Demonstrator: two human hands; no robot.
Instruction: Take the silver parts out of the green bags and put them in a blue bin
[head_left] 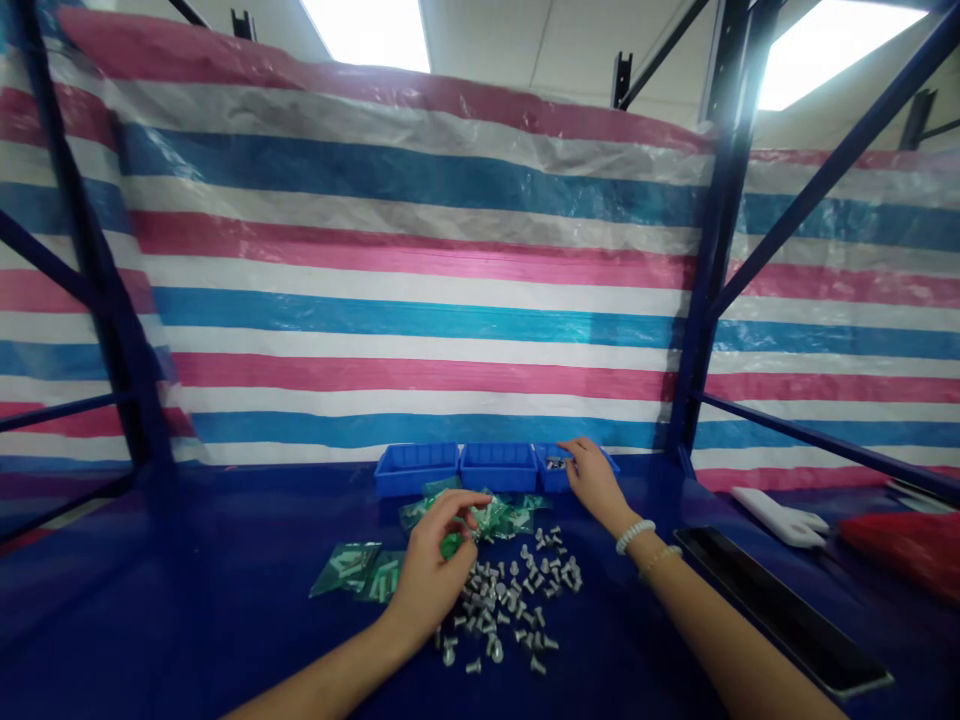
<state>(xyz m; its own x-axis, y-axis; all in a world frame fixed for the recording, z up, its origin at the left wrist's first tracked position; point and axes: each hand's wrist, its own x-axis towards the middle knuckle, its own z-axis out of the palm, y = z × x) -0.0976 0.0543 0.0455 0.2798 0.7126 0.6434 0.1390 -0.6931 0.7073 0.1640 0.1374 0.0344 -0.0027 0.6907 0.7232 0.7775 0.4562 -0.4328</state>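
Note:
My left hand (439, 555) is curled above the table, around a bright green piece of plastic (451, 545) that looks like a crumpled bag. Beneath and to its right lies a loose pile of silver screws (499, 592). Over the right-hand blue bin (553, 481), my right hand (592, 482) has its index finger and thumb apart, and nothing shows between them. A few small metal parts (556, 463) lie in that bin. Small green bags (386, 577) with metal pieces inside rest left of my left hand, while more green bags (510, 515) are heaped before the bins.
Two more blue bins, the left (416, 470) and the middle (498, 468), stand in the row. A dark flat tablet-like panel (780, 605) lies at right, near a white device (780, 517) and a red bag (907, 550). Blue rack posts (709, 270) frame the striped sheet (420, 320) behind.

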